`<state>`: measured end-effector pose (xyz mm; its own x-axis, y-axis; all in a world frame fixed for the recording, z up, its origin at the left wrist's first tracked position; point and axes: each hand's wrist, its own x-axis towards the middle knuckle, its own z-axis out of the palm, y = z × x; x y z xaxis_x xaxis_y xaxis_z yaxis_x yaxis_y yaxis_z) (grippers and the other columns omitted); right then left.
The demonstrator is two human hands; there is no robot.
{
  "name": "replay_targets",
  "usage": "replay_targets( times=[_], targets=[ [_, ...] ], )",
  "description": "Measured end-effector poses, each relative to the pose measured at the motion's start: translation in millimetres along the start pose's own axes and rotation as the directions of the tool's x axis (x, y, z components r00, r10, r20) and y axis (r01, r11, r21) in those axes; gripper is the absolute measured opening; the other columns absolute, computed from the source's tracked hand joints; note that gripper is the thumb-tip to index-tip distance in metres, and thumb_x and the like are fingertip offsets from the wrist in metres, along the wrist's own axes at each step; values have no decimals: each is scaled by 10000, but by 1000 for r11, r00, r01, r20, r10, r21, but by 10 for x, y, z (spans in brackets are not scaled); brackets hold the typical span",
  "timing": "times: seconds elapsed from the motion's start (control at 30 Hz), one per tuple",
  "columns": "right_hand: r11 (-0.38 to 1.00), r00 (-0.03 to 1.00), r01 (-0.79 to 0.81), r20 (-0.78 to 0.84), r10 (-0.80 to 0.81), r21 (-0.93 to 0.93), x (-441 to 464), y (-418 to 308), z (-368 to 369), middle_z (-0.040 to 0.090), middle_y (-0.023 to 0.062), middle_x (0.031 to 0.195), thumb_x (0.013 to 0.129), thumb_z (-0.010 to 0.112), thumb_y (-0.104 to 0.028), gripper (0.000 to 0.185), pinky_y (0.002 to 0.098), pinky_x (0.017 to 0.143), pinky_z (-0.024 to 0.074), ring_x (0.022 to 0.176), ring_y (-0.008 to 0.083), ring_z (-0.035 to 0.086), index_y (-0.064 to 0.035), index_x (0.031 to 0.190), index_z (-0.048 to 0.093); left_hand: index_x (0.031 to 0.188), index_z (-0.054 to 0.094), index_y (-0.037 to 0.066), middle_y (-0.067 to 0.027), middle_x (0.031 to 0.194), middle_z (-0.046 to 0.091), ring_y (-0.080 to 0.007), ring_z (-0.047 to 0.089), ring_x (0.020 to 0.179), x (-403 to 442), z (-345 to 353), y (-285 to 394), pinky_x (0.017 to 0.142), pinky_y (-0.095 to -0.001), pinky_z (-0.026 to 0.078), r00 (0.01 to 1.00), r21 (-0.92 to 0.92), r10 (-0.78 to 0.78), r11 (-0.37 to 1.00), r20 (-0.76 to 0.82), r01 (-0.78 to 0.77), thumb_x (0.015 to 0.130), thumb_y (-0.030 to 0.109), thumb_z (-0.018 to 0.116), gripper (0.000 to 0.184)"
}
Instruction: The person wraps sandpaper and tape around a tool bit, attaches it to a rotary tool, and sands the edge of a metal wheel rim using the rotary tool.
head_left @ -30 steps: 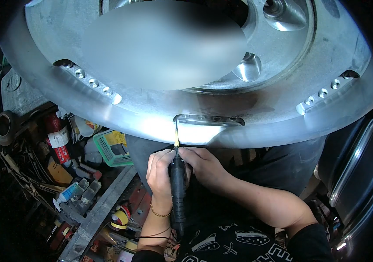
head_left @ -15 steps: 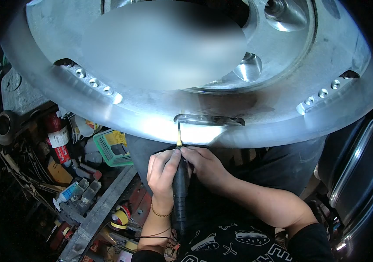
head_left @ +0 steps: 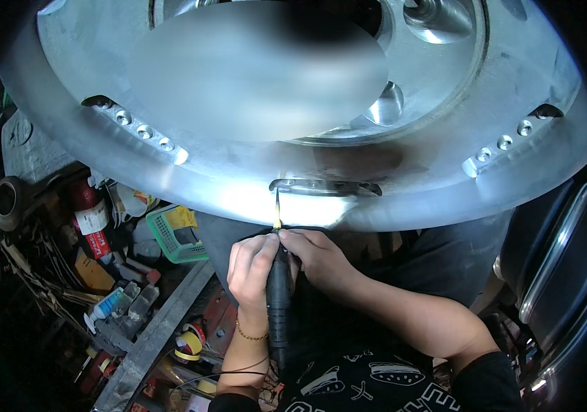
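My left hand (head_left: 249,269) is closed around a black pen-shaped handpiece (head_left: 277,309). Its yellowish collar and thin pointed tip aim away from me. From the other side, the fingers of my right hand (head_left: 317,259) are closed on the front of the same tool. The tip reaches the left end of a narrow slot (head_left: 328,187) near the rim of a large round metal part (head_left: 417,209); I cannot tell whether it touches the metal. Bright light falls on the rim around the tip. Small round holes line similar slots on either side.
A green plastic basket (head_left: 170,237) stands left of my legs, beside a red bottle (head_left: 91,220). Below them runs a grey metal beam (head_left: 152,336), with tape rolls (head_left: 189,343) near it. A black padded seat with chrome trim (head_left: 558,254) is at right.
The metal part, both hands and the handpiece appear slightly further left in view. The tip is still at the slot's left end, and both hands keep their grip.
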<state>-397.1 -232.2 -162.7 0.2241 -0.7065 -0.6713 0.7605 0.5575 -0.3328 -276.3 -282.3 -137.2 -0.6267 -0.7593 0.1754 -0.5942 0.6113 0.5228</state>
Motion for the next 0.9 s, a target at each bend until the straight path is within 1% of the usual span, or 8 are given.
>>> replay_targets(
  times=[0.33, 0.4, 0.5, 0.6, 0.73, 0.77, 0.83, 0.9],
  targets=[
    [995, 1000, 19, -6, -20, -95, -182, -50, -82, 524, -43, 766, 1004, 464, -329, 320, 231, 670, 376, 716, 70, 466, -58, 906, 603, 980, 629, -31, -172, 837, 644, -305, 642, 745, 31, -3, 96, 693, -353, 519, 1000, -126, 24, 992, 9, -23, 703, -13, 736, 298],
    [998, 997, 49, -51, -51, -46, -362, -29, -131, 569, -33, 789, 1003, 480, -310, 298, 227, 682, 402, 731, 68, 507, -60, 925, 621, 1008, 633, -40, -172, 895, 641, -323, 639, 803, -7, 23, 197, 730, -378, 527, 1000, -213, -18, 977, -3, 17, 699, 7, 751, 334],
    [985, 975, 135, -191, -113, 104, -630, -77, -159, 609, -7, 837, 1019, 473, -268, 308, 238, 728, 437, 767, 62, 538, -19, 946, 639, 1101, 600, -35, -185, 978, 639, -334, 631, 868, 19, 43, 399, 763, -391, 521, 995, -387, 60, 922, 75, -26, 717, 38, 758, 421],
    [967, 971, 162, -209, -119, 198, -829, -36, -315, 627, 2, 854, 1017, 483, -261, 294, 244, 738, 444, 779, 67, 559, -27, 938, 642, 1106, 594, -53, -184, 990, 629, -333, 624, 868, -40, 181, 579, 785, -393, 521, 997, -459, 44, 888, 66, -9, 745, 68, 742, 409],
    [944, 963, 200, -232, -139, 262, -911, -3, -424, 645, 63, 728, 1018, 473, -258, 315, 252, 603, 482, 612, 131, 605, -27, 862, 621, 1105, 598, -81, -180, 1006, 619, -315, 607, 909, -94, 293, 607, 817, -367, 511, 990, -432, 94, 901, 109, -38, 801, 70, 633, 341],
    [939, 926, 217, -360, -112, 266, -883, 9, -361, 629, 75, 666, 1017, 471, -256, 327, 251, 531, 471, 537, 151, 589, -29, 826, 609, 1105, 598, -81, -180, 1006, 619, -315, 607, 909, -103, 315, 598, 817, -367, 511, 991, -437, 80, 899, 103, -27, 801, 70, 633, 341],
    [941, 910, 222, -401, -106, 255, -855, 26, -349, 623, 69, 662, 1016, 473, -257, 329, 253, 530, 467, 536, 145, 582, -31, 819, 608, 1068, 612, -71, -191, 973, 639, -338, 628, 865, -113, 363, 585, 778, -387, 530, 992, -412, 97, 910, 79, -56, 720, 78, 770, 411],
    [941, 891, 228, -442, -100, 248, -832, -12, -329, 604, 55, 643, 1014, 480, -264, 337, 259, 530, 459, 526, 137, 562, -37, 797, 604, 1072, 611, -72, -194, 978, 638, -339, 628, 870, -100, 372, 576, 781, -391, 530, 993, -416, 87, 908, 84, -45, 729, 79, 765, 405]
  ],
)
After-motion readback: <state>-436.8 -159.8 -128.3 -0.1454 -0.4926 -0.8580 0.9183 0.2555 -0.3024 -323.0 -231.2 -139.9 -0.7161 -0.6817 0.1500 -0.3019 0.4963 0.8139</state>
